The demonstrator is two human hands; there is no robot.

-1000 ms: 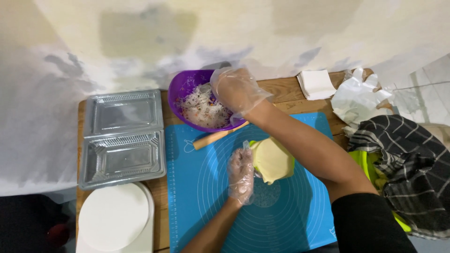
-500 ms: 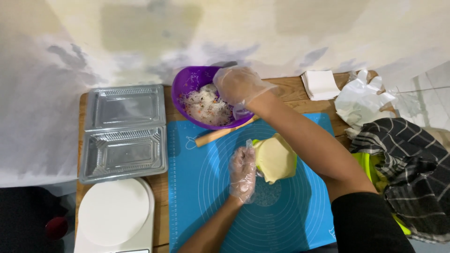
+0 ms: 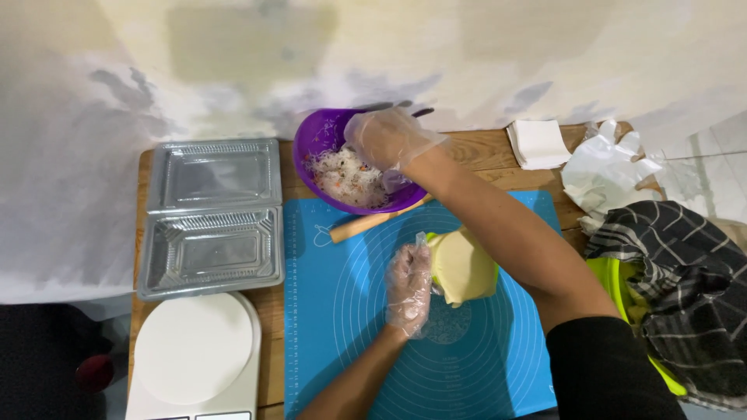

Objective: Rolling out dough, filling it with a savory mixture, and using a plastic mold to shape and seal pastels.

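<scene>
Half the dough [image 3: 463, 268] hidden under arm, right hand [image 3: 387, 138] covering filling [image 3: 346, 175]

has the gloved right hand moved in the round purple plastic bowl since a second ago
Yes. The right hand was over the purple bowl's right rim a second ago; it has gone a little left and deeper in, onto the white shredded filling.

Right hand [image 3: 387, 138] gloved, arm stretched forward, fingers curled down. Left hand [image 3: 409, 286] gloved, fingers together, near body.
</scene>
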